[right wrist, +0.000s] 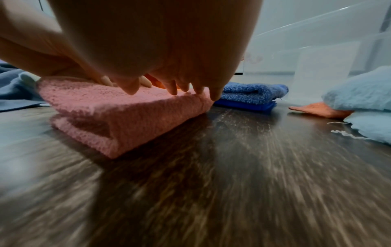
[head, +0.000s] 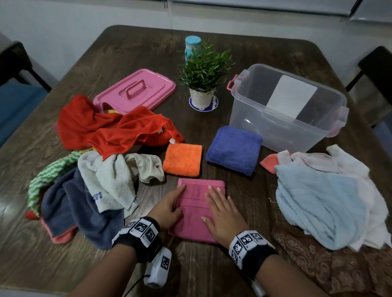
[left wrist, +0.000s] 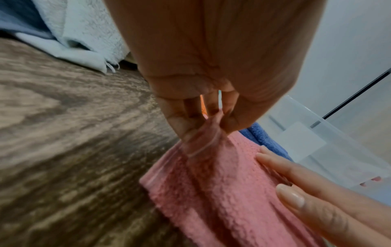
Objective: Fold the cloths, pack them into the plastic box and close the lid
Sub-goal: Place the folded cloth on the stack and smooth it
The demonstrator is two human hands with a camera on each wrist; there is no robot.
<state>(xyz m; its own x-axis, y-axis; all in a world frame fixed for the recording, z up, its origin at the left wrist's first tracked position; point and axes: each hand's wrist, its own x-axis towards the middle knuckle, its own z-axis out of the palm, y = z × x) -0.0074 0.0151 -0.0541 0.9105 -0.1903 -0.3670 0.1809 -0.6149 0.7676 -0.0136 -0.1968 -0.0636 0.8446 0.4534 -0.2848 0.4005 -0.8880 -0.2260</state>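
A home: wooden dining table [head: 262, 52], chairs [head: 382, 69], houseplant [head: 204, 74].

A crumpled red cloth [head: 115, 127] covers the near corner of the flat pink plastic lid [head: 134, 90]; a leafy green potted plant [head: 204, 70] screens most of the teal-capped bottle [head: 192, 46]. In both wrist views the dark wood-grain counter [right wrist: 232, 183] smears into blur. The left hand's [left wrist: 203, 66] fingertips [left wrist: 182, 124] blur against the folded pink towel [left wrist: 222, 192].
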